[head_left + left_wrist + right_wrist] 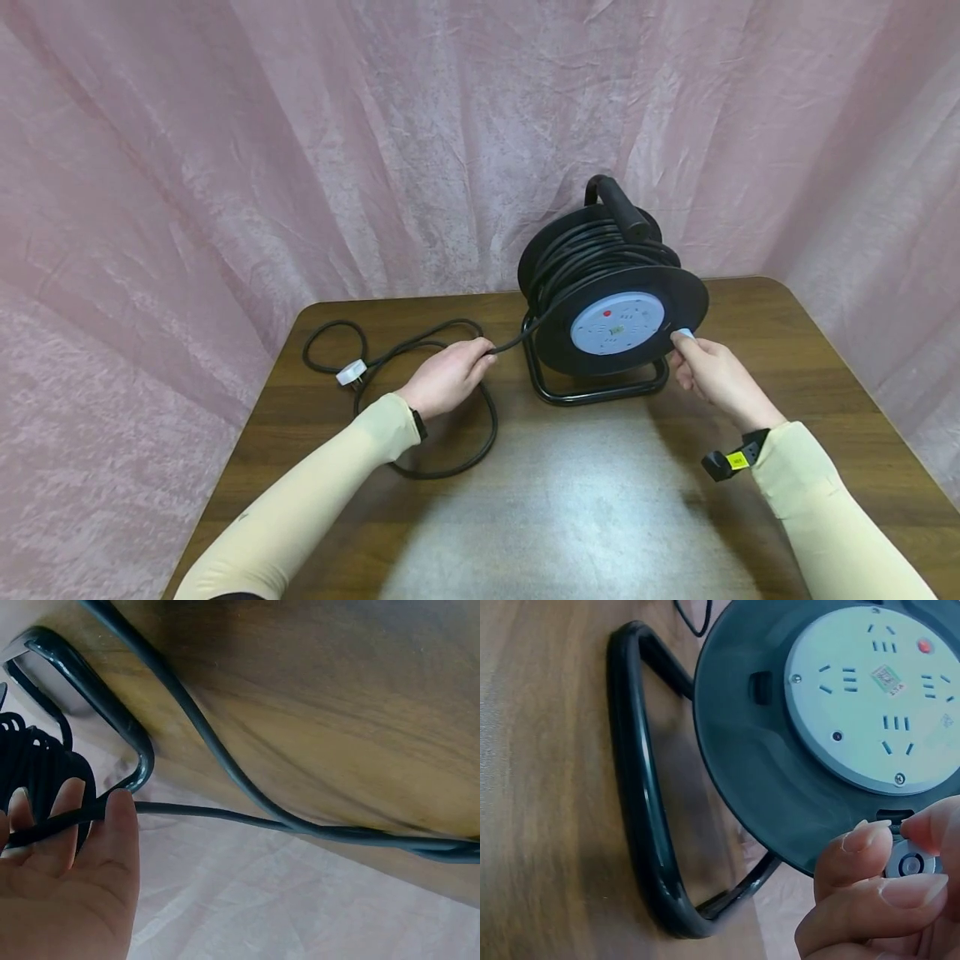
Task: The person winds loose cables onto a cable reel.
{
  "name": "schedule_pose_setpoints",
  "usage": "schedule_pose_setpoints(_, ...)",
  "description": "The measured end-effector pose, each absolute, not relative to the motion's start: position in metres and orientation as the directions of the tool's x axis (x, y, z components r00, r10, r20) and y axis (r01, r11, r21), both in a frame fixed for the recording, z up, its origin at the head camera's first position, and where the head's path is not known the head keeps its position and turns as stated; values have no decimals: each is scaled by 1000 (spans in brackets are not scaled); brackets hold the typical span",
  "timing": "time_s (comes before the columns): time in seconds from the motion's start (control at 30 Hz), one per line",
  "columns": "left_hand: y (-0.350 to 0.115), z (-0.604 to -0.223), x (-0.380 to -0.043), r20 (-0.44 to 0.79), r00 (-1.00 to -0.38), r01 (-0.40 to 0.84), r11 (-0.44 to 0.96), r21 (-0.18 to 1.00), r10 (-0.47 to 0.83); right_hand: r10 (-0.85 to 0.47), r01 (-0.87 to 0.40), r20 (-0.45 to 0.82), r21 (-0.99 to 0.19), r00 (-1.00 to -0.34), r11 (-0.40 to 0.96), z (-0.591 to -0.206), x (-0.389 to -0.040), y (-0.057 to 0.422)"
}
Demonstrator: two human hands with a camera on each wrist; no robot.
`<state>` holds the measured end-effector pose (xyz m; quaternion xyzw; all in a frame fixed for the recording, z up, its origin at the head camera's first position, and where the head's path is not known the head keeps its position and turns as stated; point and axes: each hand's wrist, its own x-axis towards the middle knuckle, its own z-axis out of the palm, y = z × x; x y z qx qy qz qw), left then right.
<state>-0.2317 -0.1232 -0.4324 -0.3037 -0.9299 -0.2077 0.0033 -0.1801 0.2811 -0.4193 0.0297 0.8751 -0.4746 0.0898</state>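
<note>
A black cable reel (pixel 550 333) stands on its tubular stand at the back right of the table, with cable wound round its drum. My right hand (pixel 712 375) pinches a small pale knob (pixel 911 862) near the rim of the reel's front disc. To the left of the reel, my left hand (pixel 450 375) holds the black cable (pixel 195 811) where it runs off the drum. In the left wrist view the cable crosses the fingers (pixel 120 832). A pale socket panel (pixel 840 761) with a red button fills the disc's middle.
The loose end of the cable lies in loops on the wooden table (pixel 585 500), left of the reel. A white plug (pixel 351 372) sits among those loops. A black carrying handle (pixel 621 208) tops the reel. Pink curtain (pixel 450 150) hangs behind the table.
</note>
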Motion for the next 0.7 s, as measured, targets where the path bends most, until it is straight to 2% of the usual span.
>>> schedule_pose_setpoints(0.27,-120,-432,-233,158,-812,575,727,374,561,-42,128,-179,-834,-983,537,-430,-179,276)
schedule_pose_setpoints(0.7,-114,-428,-237,111,-807,574,727,377,580,-40,163,-207,-863,-978,477,-444,-181,264)
